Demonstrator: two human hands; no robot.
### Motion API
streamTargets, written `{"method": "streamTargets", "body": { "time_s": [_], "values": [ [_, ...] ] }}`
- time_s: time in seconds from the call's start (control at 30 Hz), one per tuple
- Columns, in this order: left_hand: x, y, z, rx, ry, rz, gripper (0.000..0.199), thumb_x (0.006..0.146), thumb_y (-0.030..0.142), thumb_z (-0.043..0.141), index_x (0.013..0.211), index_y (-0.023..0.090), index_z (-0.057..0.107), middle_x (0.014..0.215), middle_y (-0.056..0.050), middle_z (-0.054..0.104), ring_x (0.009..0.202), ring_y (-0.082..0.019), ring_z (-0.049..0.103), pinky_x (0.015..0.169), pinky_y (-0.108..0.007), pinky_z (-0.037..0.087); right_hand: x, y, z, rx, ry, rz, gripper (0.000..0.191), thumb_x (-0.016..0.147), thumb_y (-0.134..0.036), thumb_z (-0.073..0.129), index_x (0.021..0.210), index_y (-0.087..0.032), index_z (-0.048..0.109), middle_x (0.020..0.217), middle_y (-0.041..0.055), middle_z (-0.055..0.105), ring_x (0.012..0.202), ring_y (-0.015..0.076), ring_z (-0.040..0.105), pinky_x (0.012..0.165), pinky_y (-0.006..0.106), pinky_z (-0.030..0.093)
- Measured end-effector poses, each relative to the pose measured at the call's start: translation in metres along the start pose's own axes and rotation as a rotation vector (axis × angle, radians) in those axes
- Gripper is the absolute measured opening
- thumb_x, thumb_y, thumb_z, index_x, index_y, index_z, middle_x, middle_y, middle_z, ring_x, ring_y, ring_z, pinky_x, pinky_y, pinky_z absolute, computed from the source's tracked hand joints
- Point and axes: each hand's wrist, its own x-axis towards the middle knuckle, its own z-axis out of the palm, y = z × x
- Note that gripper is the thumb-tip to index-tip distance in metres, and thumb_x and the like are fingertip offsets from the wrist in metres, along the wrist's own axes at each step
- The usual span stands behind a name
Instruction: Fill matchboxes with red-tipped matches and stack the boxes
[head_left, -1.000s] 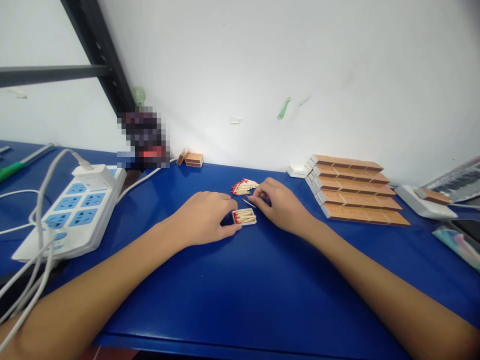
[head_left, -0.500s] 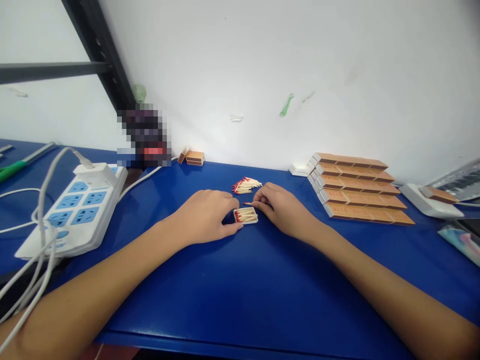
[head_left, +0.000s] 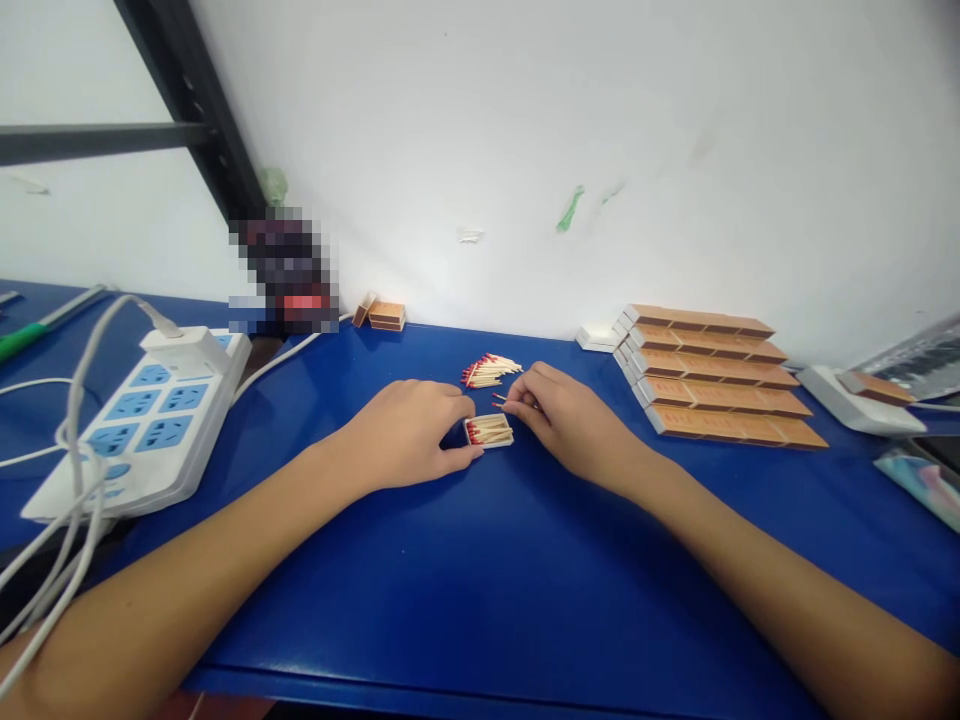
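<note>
A small white tray (head_left: 504, 444) full of red-tipped matches lies on the blue table. My left hand (head_left: 411, 432) holds its left end between thumb and fingers. Just right of and above the tray, my right hand (head_left: 553, 412) pinches matches (head_left: 498, 401), apparently two, with their red heads pointing left. Behind both hands is a loose pile of matches (head_left: 491, 370), heads mostly to the left.
Stepped rows of matchboxes (head_left: 720, 376) stand at the right, beside white trays (head_left: 597, 339). Some matchboxes (head_left: 388, 316) sit by the wall. A power strip (head_left: 150, 420) with cables is at the left, another white strip (head_left: 855, 400) at the far right.
Two match heads now show at my right fingertips, where one showed before. My left hand stays at the tray, and the view has shifted slightly.
</note>
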Motion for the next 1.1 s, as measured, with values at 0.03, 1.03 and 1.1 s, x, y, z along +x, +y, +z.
{"method": "streamTargets", "body": {
  "time_s": [0.03, 1.03, 1.1],
  "values": [
    [0.0, 0.0, 0.0, 0.0, -0.001, -0.003, 0.024, 0.093, 0.042, 0.067, 0.095, 0.02, 0.072, 0.087, -0.001, 0.069, 0.073, -0.018, 0.063, 0.062, -0.031, 0.037, 0.001, 0.002, 0.003, -0.01, 0.01, 0.012, 0.01, 0.103, -0.02, 0.058, 0.093, -0.02, 0.059, 0.097, 0.0064, 0.062, 0.084, 0.0206, 0.058, 0.074, 0.033, 0.044],
    [-0.001, 0.001, -0.001, 0.003, 0.009, 0.006, 0.024, 0.093, 0.043, 0.067, 0.091, 0.019, 0.07, 0.085, -0.001, 0.069, 0.072, -0.017, 0.062, 0.061, -0.031, 0.037, -0.007, -0.008, -0.011, 0.13, -0.022, -0.099, 0.007, 0.103, -0.021, 0.06, 0.098, -0.021, 0.065, 0.098, 0.003, 0.059, 0.078, 0.0144, 0.055, 0.069, 0.028, 0.043],
    [0.0, 0.001, -0.001, 0.007, 0.005, 0.003, 0.024, 0.093, 0.043, 0.067, 0.092, 0.02, 0.071, 0.085, 0.0, 0.069, 0.072, -0.017, 0.062, 0.061, -0.031, 0.037, -0.008, -0.007, -0.012, 0.129, -0.063, -0.086, 0.006, 0.102, -0.023, 0.063, 0.097, -0.021, 0.066, 0.094, 0.0023, 0.059, 0.077, 0.0146, 0.055, 0.068, 0.028, 0.043]
  ]
}}
